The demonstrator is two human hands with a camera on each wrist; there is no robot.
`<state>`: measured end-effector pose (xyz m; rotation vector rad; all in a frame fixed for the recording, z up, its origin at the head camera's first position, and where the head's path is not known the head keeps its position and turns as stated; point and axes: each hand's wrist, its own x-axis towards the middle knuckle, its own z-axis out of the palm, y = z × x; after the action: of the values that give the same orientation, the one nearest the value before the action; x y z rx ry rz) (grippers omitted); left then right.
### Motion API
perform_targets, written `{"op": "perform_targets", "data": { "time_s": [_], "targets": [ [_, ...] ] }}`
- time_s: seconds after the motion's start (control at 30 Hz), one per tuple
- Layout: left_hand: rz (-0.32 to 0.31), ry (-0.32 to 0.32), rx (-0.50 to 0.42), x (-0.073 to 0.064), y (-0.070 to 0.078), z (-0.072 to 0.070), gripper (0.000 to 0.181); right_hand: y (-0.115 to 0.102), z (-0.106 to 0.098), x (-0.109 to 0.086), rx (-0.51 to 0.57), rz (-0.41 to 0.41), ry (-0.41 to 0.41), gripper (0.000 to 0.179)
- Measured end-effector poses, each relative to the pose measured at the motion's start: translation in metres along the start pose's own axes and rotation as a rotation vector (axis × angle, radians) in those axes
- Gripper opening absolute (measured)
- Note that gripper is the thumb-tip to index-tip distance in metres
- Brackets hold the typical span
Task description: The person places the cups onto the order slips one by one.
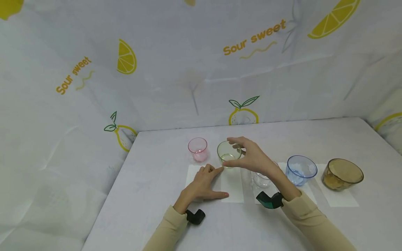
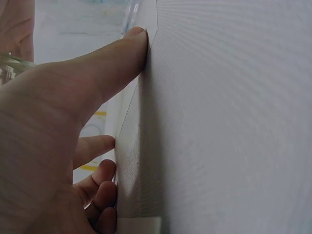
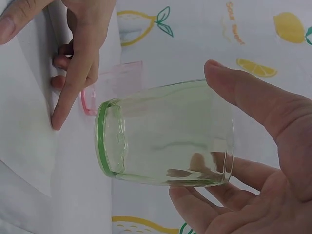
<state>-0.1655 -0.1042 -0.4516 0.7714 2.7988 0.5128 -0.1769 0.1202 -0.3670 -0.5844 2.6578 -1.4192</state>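
My right hand point(image 1: 255, 158) holds a light green glass cup point(image 1: 227, 150) near its rim, thumb on one side and fingers on the other. In the right wrist view the cup's thick green base point(image 3: 101, 139) is off the table. My left hand point(image 1: 204, 183) rests on a white paper strip point(image 1: 233, 190) just in front of the cup. Its thumb and index finger are stretched out and touch the paper; the other fingers are bent. A pink glass cup point(image 1: 198, 150) stands behind the left hand, to the left of the green one.
A clear glass cup point(image 1: 261, 180), partly hidden by my right forearm, stands to the right. Beyond it are a blue glass cup point(image 1: 300, 170) and a wide amber glass bowl point(image 1: 342, 175), both at white paper strips. A lemon-print cloth point(image 1: 176, 87) hangs behind the table.
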Motion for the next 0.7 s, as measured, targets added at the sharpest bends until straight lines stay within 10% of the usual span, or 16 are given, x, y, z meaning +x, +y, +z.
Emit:
{"op": "perform_targets", "data": {
  "time_s": [0.7],
  "targets": [
    [0.001, 0.003, -0.021, 0.001, -0.002, 0.002, 0.081, 0.004, 0.014, -0.018, 0.002, -0.033, -0.071, 0.082]
  ]
}}
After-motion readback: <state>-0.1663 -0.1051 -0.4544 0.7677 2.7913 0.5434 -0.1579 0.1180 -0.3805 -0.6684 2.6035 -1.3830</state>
